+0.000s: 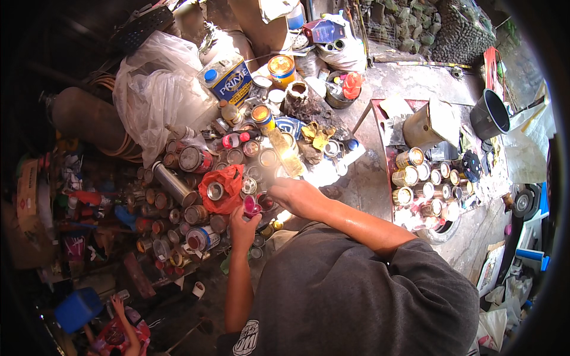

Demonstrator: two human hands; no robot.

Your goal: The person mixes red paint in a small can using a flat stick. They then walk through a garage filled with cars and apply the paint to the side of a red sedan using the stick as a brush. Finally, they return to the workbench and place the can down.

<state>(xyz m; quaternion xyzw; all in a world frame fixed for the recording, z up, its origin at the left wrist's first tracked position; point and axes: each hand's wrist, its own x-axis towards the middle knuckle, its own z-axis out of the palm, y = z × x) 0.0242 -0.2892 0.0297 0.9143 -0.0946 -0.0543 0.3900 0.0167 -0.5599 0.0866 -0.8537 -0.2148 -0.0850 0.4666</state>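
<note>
My left hand [242, 225] is closed around a small cup with bright pink contents [252, 206], held upright over the cluttered bench. Just to its right, my right hand [295, 197] is closed, its fingertips pinched near a container with dark red inside [265, 201]. What those fingertips hold is blurred by glare, and I cannot make it out. Left of the pink cup, a crumpled red plastic bag [222, 188] lies around an open can [215, 191]. Beyond my right hand, a pale, flat yellowish strip [286, 153] lies in strong sunlight among open tins.
Paint cans [196, 159] crowd the bench. Behind stand a blue-and-yellow jug [228, 80] and clear plastic sheeting [160, 95]. At right, a table of tins [407, 177] stands near a black bucket [490, 114]. Another person's hand [119, 305] shows at lower left beside a blue container [77, 310].
</note>
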